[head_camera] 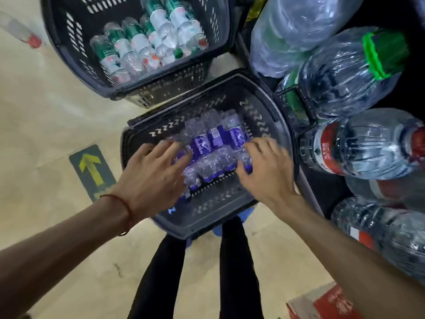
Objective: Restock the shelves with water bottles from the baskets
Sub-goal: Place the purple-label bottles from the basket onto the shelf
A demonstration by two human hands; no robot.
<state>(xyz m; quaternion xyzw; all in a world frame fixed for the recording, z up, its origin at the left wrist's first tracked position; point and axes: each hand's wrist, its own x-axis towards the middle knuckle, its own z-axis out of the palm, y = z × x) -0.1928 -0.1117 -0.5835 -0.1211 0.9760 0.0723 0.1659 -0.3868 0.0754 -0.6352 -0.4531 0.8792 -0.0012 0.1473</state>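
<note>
Reaching into the nearer dark grey perforated plastic basket [225, 200] on the pale floor, the person has both hands low over a heap of small clear water bottles with purple labels [213, 139] lying on their sides inside it. The left hand [151, 176] lies on the heap's left side with fingers spread and flat, not yet closed round anything. The right hand [266, 169] rests on the right side with fingers bent over the bottles, though blur hides whether it has a bottle in its hold. The hands are well apart, with the heap between them. This looks like the pick-up step, with much stock left: a second dark basket [76, 31] beyond holds green-and-white-labelled bottles [138, 42]. Next, each hand likely needs a firm grip on one or two bottles before lifting them clear towards the shelving, where large clear water jugs [345, 77] crowd the right.
</note>
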